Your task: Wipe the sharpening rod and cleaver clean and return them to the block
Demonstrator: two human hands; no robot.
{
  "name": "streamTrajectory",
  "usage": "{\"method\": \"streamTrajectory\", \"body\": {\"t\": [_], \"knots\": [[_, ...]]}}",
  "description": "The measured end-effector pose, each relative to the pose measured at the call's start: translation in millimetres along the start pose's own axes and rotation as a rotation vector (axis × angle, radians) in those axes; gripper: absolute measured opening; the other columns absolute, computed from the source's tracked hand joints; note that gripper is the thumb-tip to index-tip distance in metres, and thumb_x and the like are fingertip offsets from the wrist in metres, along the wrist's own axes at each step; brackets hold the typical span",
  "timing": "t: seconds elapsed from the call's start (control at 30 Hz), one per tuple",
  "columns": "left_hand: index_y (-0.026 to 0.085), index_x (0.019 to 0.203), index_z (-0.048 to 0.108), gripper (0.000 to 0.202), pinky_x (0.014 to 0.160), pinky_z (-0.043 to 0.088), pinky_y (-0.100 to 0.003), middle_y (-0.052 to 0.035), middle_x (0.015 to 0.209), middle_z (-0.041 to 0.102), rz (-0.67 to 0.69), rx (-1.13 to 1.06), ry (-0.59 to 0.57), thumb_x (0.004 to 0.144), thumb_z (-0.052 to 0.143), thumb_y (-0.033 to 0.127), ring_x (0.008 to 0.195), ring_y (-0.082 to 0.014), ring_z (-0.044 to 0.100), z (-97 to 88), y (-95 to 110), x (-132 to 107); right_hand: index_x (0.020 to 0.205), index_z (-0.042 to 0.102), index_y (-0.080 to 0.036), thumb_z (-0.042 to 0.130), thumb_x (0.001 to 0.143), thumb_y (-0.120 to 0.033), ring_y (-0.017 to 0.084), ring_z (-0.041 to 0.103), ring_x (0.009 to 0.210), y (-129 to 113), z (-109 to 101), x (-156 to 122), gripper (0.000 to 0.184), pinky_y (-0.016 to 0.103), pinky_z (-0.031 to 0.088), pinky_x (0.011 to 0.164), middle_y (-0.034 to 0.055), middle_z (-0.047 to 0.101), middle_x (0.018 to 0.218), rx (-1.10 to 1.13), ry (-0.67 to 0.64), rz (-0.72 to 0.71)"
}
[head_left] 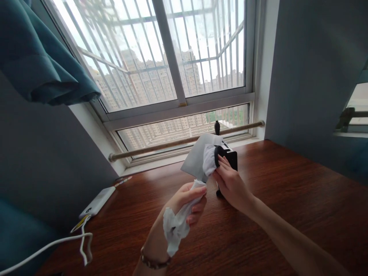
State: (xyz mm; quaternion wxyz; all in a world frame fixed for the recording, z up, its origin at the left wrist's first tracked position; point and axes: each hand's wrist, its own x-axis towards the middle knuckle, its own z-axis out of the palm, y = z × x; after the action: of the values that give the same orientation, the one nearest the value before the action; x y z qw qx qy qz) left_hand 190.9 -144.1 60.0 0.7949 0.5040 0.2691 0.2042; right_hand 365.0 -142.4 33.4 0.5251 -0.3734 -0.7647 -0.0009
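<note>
1 crumpled white tissue is gripped in the left hand, below a grey panel; the right hand grasps a black-banded white cloth beside it, near the far edge of the tabletop.

No lettering, brand, number or sign — anywhere in view — can be read.

Blue curtain beside a barred window, rail across its foot, white cable lower left.
</note>
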Motion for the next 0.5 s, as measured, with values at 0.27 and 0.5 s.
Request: {"method": "streamTrajectory", "body": {"t": [0.27, 0.5], "knots": [[0.021, 0.083, 0.036, 0.024, 0.027, 0.026, -0.013, 0.0094, 0.047, 0.037, -0.013, 0.051, 0.026, 0.082, 0.055, 0.036, 0.029, -0.0034, 0.026, -8.3, 4.2, -1.4, 0.11, 0.057, -0.014, 0.035, 0.093, -0.018, 0.019, 0.037, 0.126, -9.6, -4.1, 2.9, 0.028, 0.04, 0.022, 0.11, 0.0101, 0.054, 0.122, 0.104, -0.164, -0.105], [0.021, 0.079, 0.032, 0.028, 0.024, 0.023, -0.012, 0.0096, 0.046, 0.036, -0.026, 0.077, -0.043, 0.081, 0.055, 0.036, 0.028, -0.003, 0.025, 8.1, -1.6, -6.0, 0.095, 0.061, -0.014, 0.045, 0.088, -0.018, 0.023, 0.042, 0.122, 35.9, -24.3, 10.5, 0.019, 0.035, 0.034, 0.103, 0.0105, 0.054, 0.12, 0.022, 0.213, 0.084]]}}
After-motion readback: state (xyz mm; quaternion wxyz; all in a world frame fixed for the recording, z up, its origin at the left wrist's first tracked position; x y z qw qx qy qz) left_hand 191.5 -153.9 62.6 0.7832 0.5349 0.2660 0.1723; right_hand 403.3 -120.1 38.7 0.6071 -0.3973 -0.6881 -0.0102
